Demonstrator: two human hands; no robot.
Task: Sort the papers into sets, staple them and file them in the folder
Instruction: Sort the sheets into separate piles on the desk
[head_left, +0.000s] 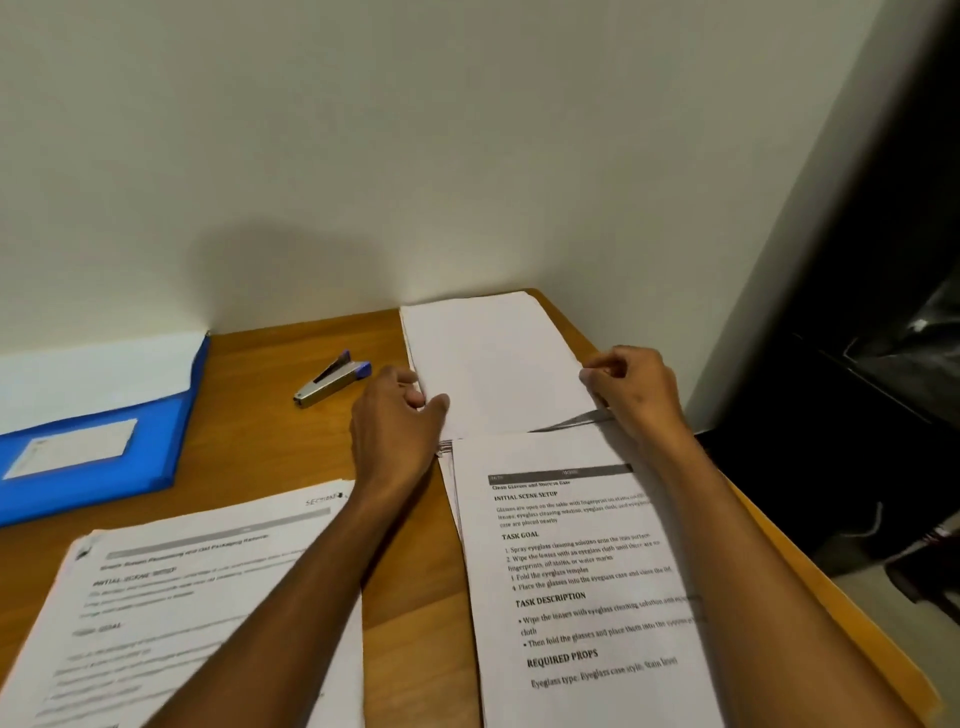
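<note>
A blank-faced stack of white papers (493, 364) lies at the desk's back right corner. My left hand (397, 421) grips its left edge and my right hand (631, 382) pinches its right edge. Just in front of it lies a printed set (582, 571) headed "Initial scene setup", partly under my right forearm. Another printed pile (197, 597) lies at the front left. A silver stapler with blue ends (332, 383) rests on the desk left of my left hand. The blue folder (98, 457) lies at the far left with white sheets sticking out.
The wooden desk (270, 447) meets a white wall at the back. Its right edge runs diagonally beside a dark gap with dim objects on the floor.
</note>
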